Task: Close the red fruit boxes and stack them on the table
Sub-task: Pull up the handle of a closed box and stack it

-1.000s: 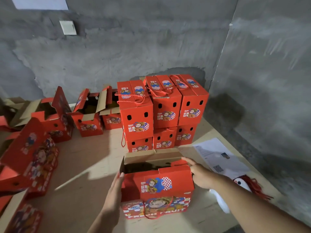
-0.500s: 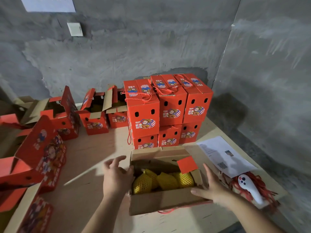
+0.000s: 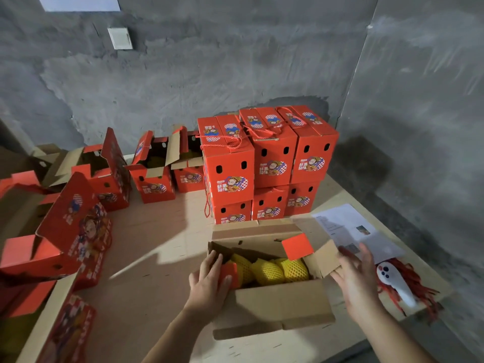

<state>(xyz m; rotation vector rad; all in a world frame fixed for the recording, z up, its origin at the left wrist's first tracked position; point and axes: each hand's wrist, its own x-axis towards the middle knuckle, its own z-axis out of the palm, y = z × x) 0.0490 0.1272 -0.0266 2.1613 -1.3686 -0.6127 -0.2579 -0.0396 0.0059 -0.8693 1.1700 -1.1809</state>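
The open box [image 3: 272,281] sits on the table [image 3: 157,258] just in front of the stack of closed boxes [image 3: 267,166], its top wide open and yellow net-wrapped fruit [image 3: 269,269] showing inside. A second ago its printed red lid stood over the opening; now that lid is folded back out of sight and the side flaps are being worked, so closing has only restarted at the inner-flap step. The left hand [image 3: 212,281] grips the small red flap [image 3: 229,273] at the box's left wall, thumb curled over it, pushing it inward. The right hand [image 3: 356,279] is spread, fingers straight, touching the brown right flap [image 3: 324,260], which carries a red tab [image 3: 297,246] standing above the fruit. Left of the open box stand several more unclosed red boxes [image 3: 154,171]. Right of it lie a paper sheet [image 3: 345,226] and a white device [image 3: 392,281] on red cords [image 3: 416,281].
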